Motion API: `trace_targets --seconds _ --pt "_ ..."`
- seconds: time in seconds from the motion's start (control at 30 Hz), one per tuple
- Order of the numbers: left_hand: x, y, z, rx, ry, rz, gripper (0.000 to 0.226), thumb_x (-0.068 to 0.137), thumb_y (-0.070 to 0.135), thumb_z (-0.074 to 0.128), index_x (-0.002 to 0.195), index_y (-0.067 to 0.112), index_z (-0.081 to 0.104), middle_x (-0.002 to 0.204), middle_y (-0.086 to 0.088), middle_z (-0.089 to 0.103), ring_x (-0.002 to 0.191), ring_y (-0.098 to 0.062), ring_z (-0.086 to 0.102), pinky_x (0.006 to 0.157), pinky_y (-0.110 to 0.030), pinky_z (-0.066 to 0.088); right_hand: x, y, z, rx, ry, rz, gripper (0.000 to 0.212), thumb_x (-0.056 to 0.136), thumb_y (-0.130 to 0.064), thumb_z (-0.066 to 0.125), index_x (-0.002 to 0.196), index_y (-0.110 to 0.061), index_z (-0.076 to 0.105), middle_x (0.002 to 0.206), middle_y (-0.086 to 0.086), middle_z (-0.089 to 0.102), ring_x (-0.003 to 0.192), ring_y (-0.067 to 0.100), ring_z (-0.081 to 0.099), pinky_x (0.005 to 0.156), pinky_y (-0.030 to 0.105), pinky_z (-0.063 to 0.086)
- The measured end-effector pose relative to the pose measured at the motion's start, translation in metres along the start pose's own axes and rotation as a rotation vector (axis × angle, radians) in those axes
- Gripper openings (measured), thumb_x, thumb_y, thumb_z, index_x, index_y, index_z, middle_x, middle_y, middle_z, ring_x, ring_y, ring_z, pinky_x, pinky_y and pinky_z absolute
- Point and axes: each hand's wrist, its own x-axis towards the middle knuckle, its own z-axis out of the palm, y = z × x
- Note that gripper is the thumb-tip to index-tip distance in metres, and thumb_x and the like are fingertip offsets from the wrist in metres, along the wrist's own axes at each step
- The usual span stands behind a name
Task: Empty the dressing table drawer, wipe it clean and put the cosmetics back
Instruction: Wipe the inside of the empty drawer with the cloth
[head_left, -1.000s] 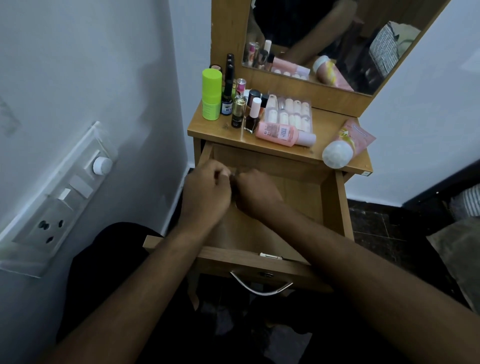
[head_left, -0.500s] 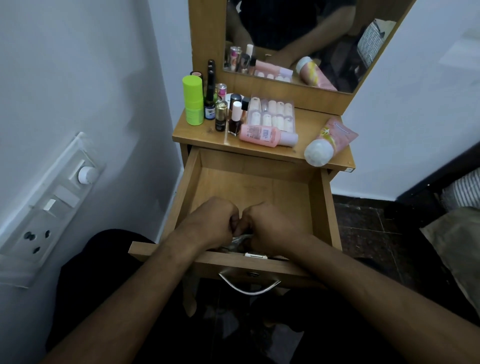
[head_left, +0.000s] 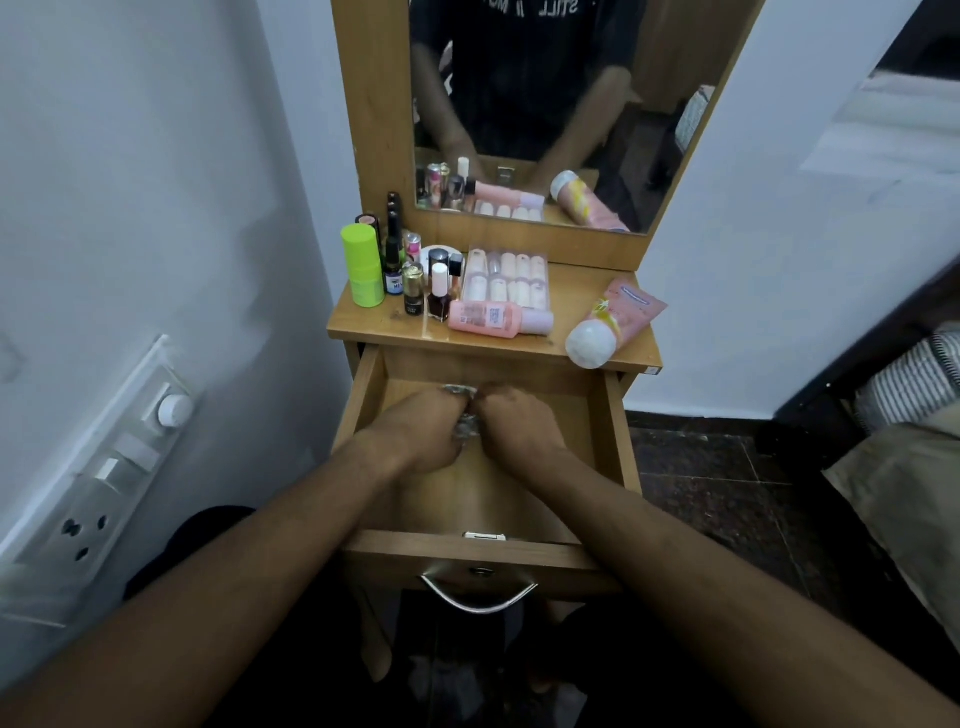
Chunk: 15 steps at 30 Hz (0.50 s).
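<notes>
Now wiping the emptied drawer.
Left hand and right hand are gripping one crumpled cloth, scrubbing toward its back edge.

The drawer stood pulled out, open from above, its side walls and front panel fencing the cavity. Both hands sat pressed together over a small grey cloth near the back: the left hand and right hand filled the middle, with bare wood floor showing to either side and toward the front. The tabletop overhung the drawer's rear edge. On it, upright bottles crowded the left, a nail box and a lying pink bottle took the centre, a tube the right. A wall ran close on the left; open floor lay to the right.
</notes>
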Motion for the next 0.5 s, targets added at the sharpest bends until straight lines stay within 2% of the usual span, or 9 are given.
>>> trace_targets --seconds 0.1,0.17,0.23,0.3,0.37,0.5 --pt "0.022 0.000 -0.012 0.067 -0.031 -0.044 0.032 0.091 0.020 0.061 0.123 0.018 0.064 0.122 -0.007 0.067 0.109 -0.025 0.064 0.085 -0.029 0.050 -0.002 0.003 0.006 0.044 -0.013 0.012 0.043 0.088 -0.004 0.060 0.129 -0.014 0.063 0.133 0.008 0.060 0.121 0.029 0.056 0.086 0.039 0.052" --pt "0.028 0.000 -0.008 0.099 -0.019 -0.074 0.024 0.091 0.021 0.062 0.114 0.018 0.068 0.113 -0.006 0.069 0.099 -0.023 0.066 0.081 -0.032 0.054 -0.005 0.005 0.009 0.065 -0.017 -0.018 0.046 0.088 -0.004 0.060 0.133 -0.014 0.060 0.137 0.009 0.056 0.124 0.031 0.053 0.090 0.041 0.051" --pt "0.028 0.005 -0.001 0.155 0.034 -0.069 0.022 0.091 0.024 0.064 0.111 0.017 0.069 0.110 -0.007 0.070 0.099 -0.025 0.067 0.083 -0.035 0.056 -0.008 0.007 0.010 0.082 -0.052 -0.026 0.050 0.085 -0.002 0.062 0.134 -0.012 0.059 0.139 0.010 0.054 0.126 0.033 0.051 0.094 0.041 0.050" --pt "0.024 0.010 0.009 0.227 0.093 -0.031 0.025 0.091 0.026 0.066 0.113 0.015 0.068 0.113 -0.008 0.070 0.104 -0.026 0.067 0.088 -0.036 0.055 -0.008 0.007 0.009 0.058 -0.086 -0.009 0.049 0.084 0.000 0.065 0.132 -0.007 0.062 0.137 0.013 0.056 0.124 0.033 0.053 0.098 0.041 0.049" --pt "0.020 0.016 0.016 0.291 0.115 -0.001 0.026 0.089 0.019 0.065 0.115 0.014 0.067 0.116 -0.009 0.069 0.108 -0.028 0.065 0.093 -0.038 0.053 -0.009 0.005 0.007 0.043 -0.080 -0.007 0.042 0.083 0.000 0.065 0.125 -0.004 0.066 0.130 0.015 0.060 0.118 0.033 0.056 0.099 0.041 0.049" --pt "0.007 0.022 0.019 0.309 0.072 0.036 0.030 0.084 0.014 0.068 0.113 0.014 0.067 0.116 -0.009 0.068 0.106 -0.028 0.065 0.090 -0.037 0.053 -0.020 0.004 -0.004 0.007 -0.127 -0.025 0.034 0.084 -0.003 0.067 0.118 -0.005 0.066 0.122 0.012 0.061 0.110 0.030 0.058 0.092 0.038 0.049"
